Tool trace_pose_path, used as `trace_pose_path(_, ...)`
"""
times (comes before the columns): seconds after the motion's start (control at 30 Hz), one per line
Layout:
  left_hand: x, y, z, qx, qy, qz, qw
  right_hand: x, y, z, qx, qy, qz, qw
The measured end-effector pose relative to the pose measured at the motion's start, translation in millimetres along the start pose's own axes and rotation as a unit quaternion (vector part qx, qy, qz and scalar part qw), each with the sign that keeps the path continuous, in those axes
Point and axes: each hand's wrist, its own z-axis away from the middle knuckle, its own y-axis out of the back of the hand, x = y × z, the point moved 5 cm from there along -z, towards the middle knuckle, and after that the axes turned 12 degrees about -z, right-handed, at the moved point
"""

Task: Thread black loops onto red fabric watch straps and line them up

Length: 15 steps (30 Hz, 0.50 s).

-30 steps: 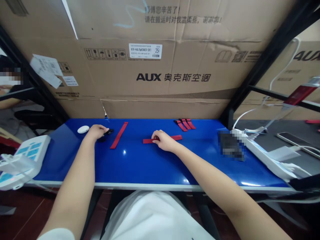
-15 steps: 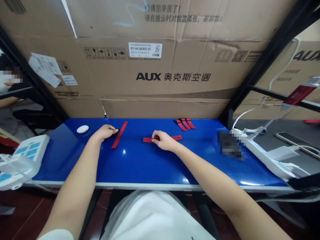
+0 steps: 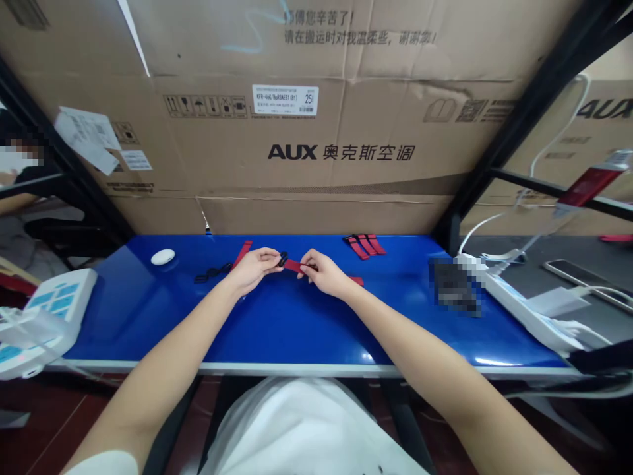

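Note:
In the middle of the blue tabletop my left hand (image 3: 253, 270) pinches a small black buckle (image 3: 283, 258) between thumb and fingers. My right hand (image 3: 324, 272) is closed on a red strap (image 3: 293, 266), whose left end is at the buckle; whether it passes through the slot I cannot make out. The strap's other end shows past my right wrist. A second red strap (image 3: 243, 252) lies partly hidden behind my left hand. To the left of that hand are several black buckles (image 3: 212, 272). Three red straps with black buckles (image 3: 366, 245) lie together at the back.
A white oval object (image 3: 163, 256) lies at the back left. White power strips stand at the left (image 3: 64, 310) and right (image 3: 519, 307) edges. A large cardboard box (image 3: 316, 178) closes off the back. Someone's arm (image 3: 20, 201) shows at far left.
My left hand has moved right from the black buckles and now brings one buckle to the strap's end. My right hand has lifted the strap's left end off the table.

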Motion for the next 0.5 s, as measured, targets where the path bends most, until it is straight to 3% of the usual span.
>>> trace_pose_path(0.23, -1.7, -12.3, 3.7, -0.008, 0.012, 0.041, 0.999, 3.7, 4.4, -2.1, 0.014, 0.005, 0.009, 1.000)
trace_pose_path(0.5, -1.5, -13.0, 6.7, -0.024, 0.010, 0.042, 0.999, 7.5, 5.7, -3.6, 0.026, -0.016, 0.000, 1.000)
